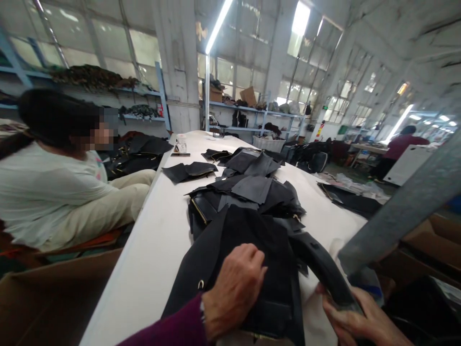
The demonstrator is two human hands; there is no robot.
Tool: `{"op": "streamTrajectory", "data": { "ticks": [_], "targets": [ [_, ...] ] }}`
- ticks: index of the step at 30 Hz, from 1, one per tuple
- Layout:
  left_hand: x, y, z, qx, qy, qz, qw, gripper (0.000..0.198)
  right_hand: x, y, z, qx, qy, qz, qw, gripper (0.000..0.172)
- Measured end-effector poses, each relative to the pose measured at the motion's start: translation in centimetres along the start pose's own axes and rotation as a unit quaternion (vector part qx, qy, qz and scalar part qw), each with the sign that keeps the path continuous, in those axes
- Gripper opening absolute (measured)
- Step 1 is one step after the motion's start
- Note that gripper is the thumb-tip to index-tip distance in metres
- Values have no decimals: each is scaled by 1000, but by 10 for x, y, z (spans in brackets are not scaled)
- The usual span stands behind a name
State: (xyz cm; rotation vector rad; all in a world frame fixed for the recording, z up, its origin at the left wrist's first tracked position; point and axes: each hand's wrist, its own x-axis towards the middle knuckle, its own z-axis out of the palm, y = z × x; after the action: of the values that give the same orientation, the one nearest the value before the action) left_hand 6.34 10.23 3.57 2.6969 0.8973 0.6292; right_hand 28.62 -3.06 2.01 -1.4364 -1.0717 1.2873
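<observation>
A plain, deep purple sleeve [173,323] covers the person's left forearm at the bottom of the frame, with a thin greyish band [202,308], blurred, at its wrist end. The left grip [236,288] is a bare hand; so is the right grip [355,317], lower right, its visible wrist uncovered too.

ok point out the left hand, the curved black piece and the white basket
Left hand [236,284]: head view, back of the hand
Curved black piece [321,260]: head view, middle of its curve
White basket [268,145]: head view, front wall

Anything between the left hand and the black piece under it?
Nothing visible: the left hand rests on the black piece. The curved black object in the right hand is off to the right.
</observation>
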Motion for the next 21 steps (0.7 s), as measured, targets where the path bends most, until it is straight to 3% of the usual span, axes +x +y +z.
{"op": "streamTrajectory", "data": {
  "ticks": [4, 7, 9, 14, 19, 21],
  "targets": [
    [18, 15, 76, 14, 37, 72, 997, 36, 33, 0, -8, 48, -28, 10, 998, 48],
    [14, 10, 112, 18, 39, 81, 996, 44, 48, 1, -7, 41, -30, 20, 999, 47],
    [9, 6, 120, 17, 41, 91, 995, 44, 56, 1, -5, 40, -27, 23, 999, 48],
    [6, 2, 119, 0, 21, 78, 997, 42, 65, -8, -3, 48, 4, 20, 999, 46],
    [7, -1, 120, -14, -4, 80, 997, 38, 52, -28, -20, 46, 63, -3, 997, 37],
    [7, -1, 119, -15, -10, 80, 997, 37, 41, -28, -25, 39, 74, 4, 997, 40]
  ]
}}
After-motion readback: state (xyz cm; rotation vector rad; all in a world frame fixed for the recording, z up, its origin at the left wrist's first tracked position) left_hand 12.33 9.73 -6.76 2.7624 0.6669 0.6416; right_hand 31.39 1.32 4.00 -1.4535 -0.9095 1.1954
